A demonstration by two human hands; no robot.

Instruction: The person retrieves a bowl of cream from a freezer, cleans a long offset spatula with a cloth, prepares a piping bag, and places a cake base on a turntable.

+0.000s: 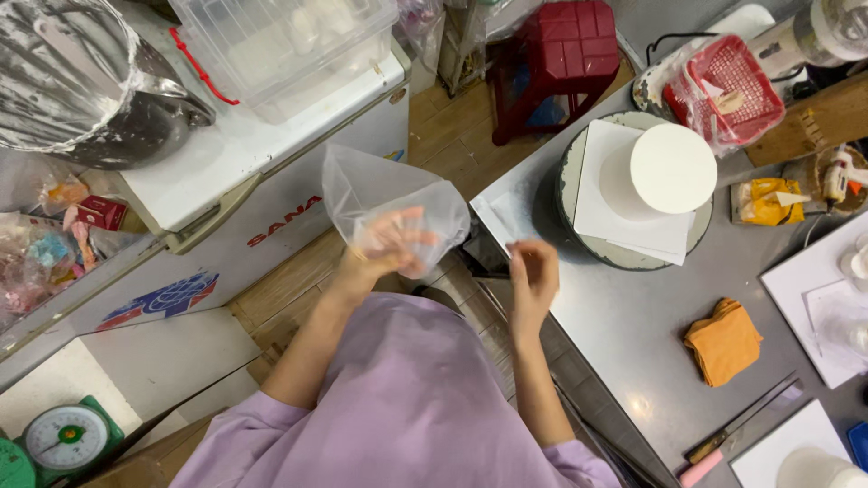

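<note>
A white chest freezer (271, 154) filled the left of the view, and a steel counter (633, 325) ran along the right, with wooden floor between them. On the counter stood a turntable (568, 181) carrying a square white board and a round white-iced cake (672, 168); nearer the person lay a folded orange cloth (723, 341) and a long-bladed knife (737, 425).

The person in a lilac garment stood in the gap. The left hand (384, 246) was clamped on a clear plastic piping bag (391, 201), gripping it from inside or behind the film, so the fingers showed through it. The bag hung over the floor, short of the counter, its wide mouth flaring up and left toward the freezer and its long axis running from there down to the grip.

The right hand (533, 276) was empty, fingers loosely curled and blurred, just right of the bag and apart from it. It was the nearer hand to the counter and cake.
</note>
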